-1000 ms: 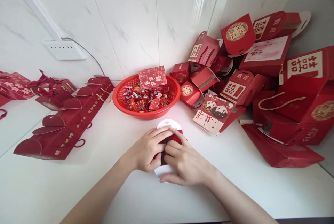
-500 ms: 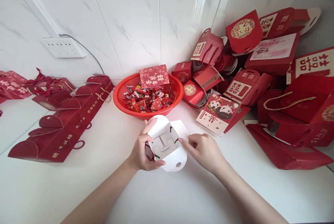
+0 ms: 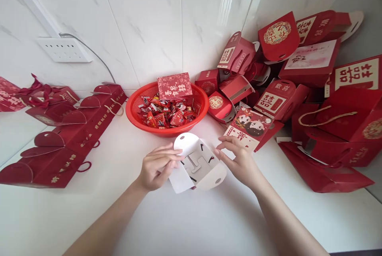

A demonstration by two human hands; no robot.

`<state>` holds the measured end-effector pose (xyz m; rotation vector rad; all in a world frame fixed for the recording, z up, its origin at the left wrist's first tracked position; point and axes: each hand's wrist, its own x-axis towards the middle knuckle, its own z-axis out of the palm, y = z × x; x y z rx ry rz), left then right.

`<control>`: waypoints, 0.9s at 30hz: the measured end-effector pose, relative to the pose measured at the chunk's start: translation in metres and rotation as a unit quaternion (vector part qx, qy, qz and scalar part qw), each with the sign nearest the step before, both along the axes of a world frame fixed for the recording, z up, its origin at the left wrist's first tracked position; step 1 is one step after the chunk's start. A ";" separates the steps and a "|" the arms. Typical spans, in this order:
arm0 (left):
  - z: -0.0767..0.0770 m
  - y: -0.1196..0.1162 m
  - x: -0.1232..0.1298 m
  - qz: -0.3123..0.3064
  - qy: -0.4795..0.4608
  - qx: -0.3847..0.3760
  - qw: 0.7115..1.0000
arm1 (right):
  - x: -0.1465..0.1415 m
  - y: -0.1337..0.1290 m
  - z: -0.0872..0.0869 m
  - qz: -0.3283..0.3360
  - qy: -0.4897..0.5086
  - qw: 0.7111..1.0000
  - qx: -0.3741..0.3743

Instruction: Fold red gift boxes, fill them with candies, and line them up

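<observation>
Just in front of the basket [image 3: 167, 131], the box [image 3: 197, 164] is popped open, floor tabs seemingly locked; the left hand [image 3: 156, 168] pinches its side flap [image 3: 181, 180], while the right hand [image 3: 241, 163], fingers loosely parted, is just beside, contact unclear. Flaps aren't yet closed, no sweets [image 3: 161, 120] inside. Left of the basket, boxes [image 3: 79, 134] stand assembled; right, a heap [image 3: 294, 98].

A white socket panel [image 3: 64, 51] (thin cable [image 3: 94, 52] curving past it) sits on the tiled wall [image 3: 152, 21].
</observation>
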<state>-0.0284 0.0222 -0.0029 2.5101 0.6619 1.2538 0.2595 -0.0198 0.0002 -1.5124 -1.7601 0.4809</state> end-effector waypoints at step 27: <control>-0.014 0.006 0.010 -0.141 0.035 -0.263 0.954 | -0.011 0.007 -0.012 0.202 0.077 0.974 0.065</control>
